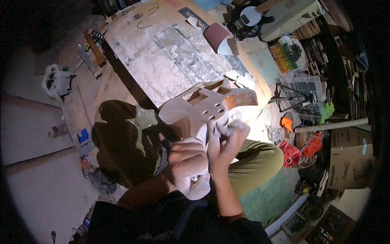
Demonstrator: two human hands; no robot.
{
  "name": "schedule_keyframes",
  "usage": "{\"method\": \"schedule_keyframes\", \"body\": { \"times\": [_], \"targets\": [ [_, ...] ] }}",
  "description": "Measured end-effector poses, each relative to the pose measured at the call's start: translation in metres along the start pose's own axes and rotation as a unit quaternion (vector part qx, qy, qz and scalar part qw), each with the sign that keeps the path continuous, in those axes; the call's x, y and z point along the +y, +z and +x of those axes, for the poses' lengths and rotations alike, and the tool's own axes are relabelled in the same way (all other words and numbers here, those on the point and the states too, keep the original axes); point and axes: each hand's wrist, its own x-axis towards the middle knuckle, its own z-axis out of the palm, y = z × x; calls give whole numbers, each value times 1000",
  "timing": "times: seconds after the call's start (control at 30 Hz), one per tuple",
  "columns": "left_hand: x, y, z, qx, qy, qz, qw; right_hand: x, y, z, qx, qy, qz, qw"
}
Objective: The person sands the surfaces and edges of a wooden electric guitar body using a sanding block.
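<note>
A bare, dusty electric guitar body (183,112) rests across my lap, with rectangular cavities and several round holes in its face. Its lower horn (243,99) shows browner wood. My left hand (189,164) is closed in a fist around the neck end, close to my body. My right hand (228,140) presses against the body's edge beside the round holes. Its fingers are curled and blurred by motion; anything between them is hidden. Both hands look coated with pale dust.
Dusty flattened cardboard (134,53) lies in front, with a reddish-brown sandpaper piece (215,35) on it. Another guitar body, black with a white plate (251,17), lies at the far right. A wire rack (302,91) and a cardboard box (351,158) stand to the right.
</note>
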Motion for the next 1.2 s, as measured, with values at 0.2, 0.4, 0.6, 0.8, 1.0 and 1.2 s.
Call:
{"method": "schedule_keyframes", "body": {
  "times": [0.2,0.4,0.6,0.8,1.0,1.2],
  "targets": [
    [5,0,-5,1,-37,1,999,-7,-4,-14,10,90,86,992],
    [5,-6,-1,-23,-44,-1,999,-8,-3,-9,-3,65,66,996],
    [0,-1,3,60,-32,-27,997,-3,4,3,-34,19,19,999],
    [3,-4,1,-10,-37,2,999,-3,6,14,-31,13,27,999],
    [0,3,-14,2,-20,22,1000,-12,6,26,3,-5,0,1000],
    [2,-8,-6,-3,-27,11,1000,12,-27,30,86,140,229,959]
  ]
}}
